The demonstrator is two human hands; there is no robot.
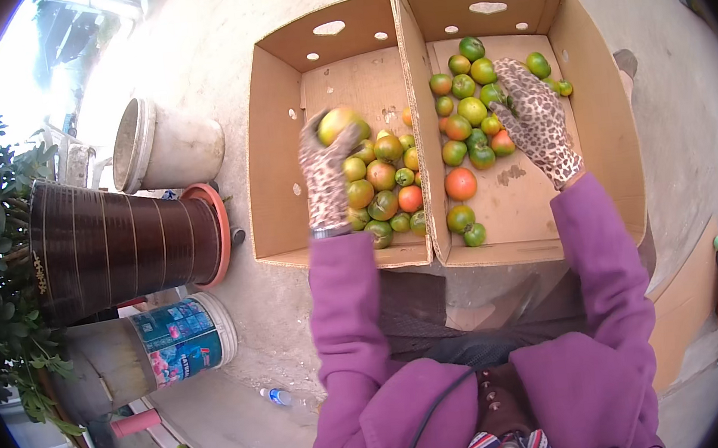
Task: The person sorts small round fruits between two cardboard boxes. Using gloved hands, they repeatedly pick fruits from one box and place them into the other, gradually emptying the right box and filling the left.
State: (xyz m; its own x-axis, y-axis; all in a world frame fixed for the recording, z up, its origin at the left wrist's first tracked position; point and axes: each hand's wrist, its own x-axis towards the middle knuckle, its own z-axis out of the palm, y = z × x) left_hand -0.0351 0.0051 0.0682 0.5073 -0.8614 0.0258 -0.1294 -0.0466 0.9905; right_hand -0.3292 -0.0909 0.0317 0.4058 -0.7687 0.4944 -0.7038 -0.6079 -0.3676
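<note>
My left hand point(328, 168), in a leopard-print glove, is closed around a yellow-green tomato point(336, 126) above the left cardboard box point(278, 147). Below and to the right of it, several green and orange tomatoes point(381, 175) lie bunched in that box. In the right cardboard box point(595, 117), my right hand point(533, 113) wears a matching glove. It is over the tomatoes, with a green tomato point(490, 95) at the gap between thumb and fingers; whether it grips this one is hidden. More green and reddish tomatoes point(472, 111) are spread along this box's left side.
The boxes stand side by side on a concrete floor point(233, 61). To the left are a dirty white bucket point(189, 143), a brown planter point(127, 240) with a leafy plant, and a labelled pail point(182, 341). A plastic bottle point(282, 397) lies nearby; flat cardboard point(683, 322) is at right.
</note>
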